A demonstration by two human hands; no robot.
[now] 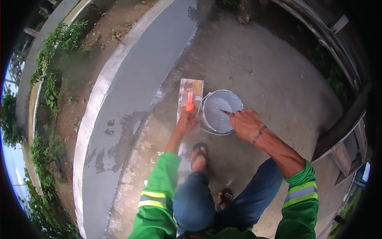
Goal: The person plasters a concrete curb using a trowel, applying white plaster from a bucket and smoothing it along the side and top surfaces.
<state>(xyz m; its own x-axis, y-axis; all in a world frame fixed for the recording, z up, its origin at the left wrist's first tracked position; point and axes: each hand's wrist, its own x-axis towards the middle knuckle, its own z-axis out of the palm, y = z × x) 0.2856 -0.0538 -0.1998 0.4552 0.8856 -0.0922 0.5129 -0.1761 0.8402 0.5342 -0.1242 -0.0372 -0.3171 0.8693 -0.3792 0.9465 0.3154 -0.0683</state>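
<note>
My left hand [185,122] is closed round the orange handle of a plastering float [193,85], a long rectangular plate smeared with white and brown. Just right of the float stands a white bucket [206,119] holding pale grey paste [215,114], its wire handle hanging down on the near side. My right hand [247,125] grips a small tool [226,112] with a dark handle. The tool's tip reaches into the bucket over the paste; its blade is mostly hidden, so its exact kind is unclear.
A low curved wall [131,83] runs along the left, its face coated grey with darker patches. Beyond it lie soil and green plants [51,59]. My sandalled feet [199,155] stand on the concrete floor [270,75]. A wooden structure [340,157] edges the right.
</note>
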